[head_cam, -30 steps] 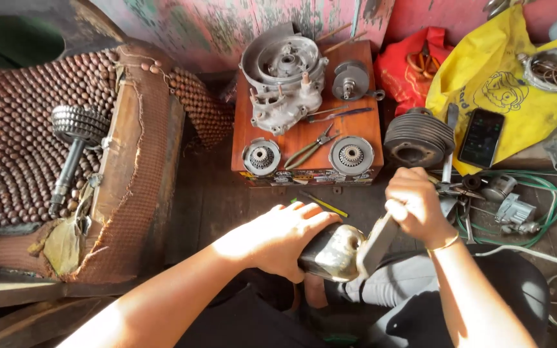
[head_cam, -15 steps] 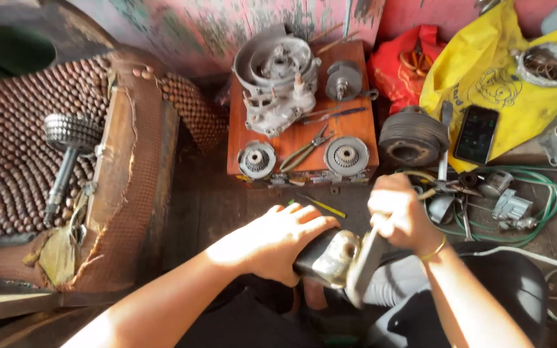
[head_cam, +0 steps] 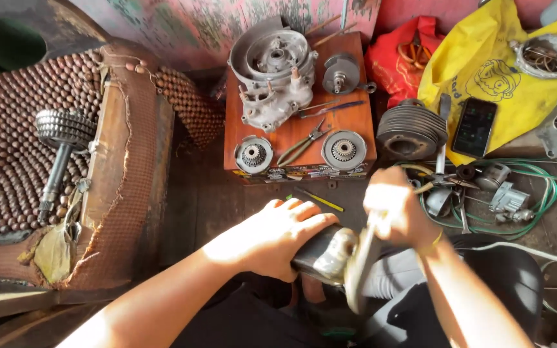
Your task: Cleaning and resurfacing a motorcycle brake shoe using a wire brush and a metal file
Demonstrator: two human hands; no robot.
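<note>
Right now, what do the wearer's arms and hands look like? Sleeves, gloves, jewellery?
Both arms are bare to the frame edge: no sleeves, no gloves. The left hand shows no ring or band. The right hand is motion-blurred; a thin yellow bracelet circles its wrist. No watch or markings visible.

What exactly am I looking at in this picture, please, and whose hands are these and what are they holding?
The picture comes from a camera worn on a person's head, looking down at their own two bare hands; there is no robot. The left hand grips the dark body of a handheld power tool that looks like an angle grinder. The right hand holds a flat metal tool against the grinder's head; it is blurred, so I cannot tell its kind. Beyond the hands, an orange wooden box carries an engine casing, pliers and two round geared parts. To the right lie a finned cylinder, a phone on a yellow bag, and green cable. At left, a geared shaft rests on a beaded mat.
</note>
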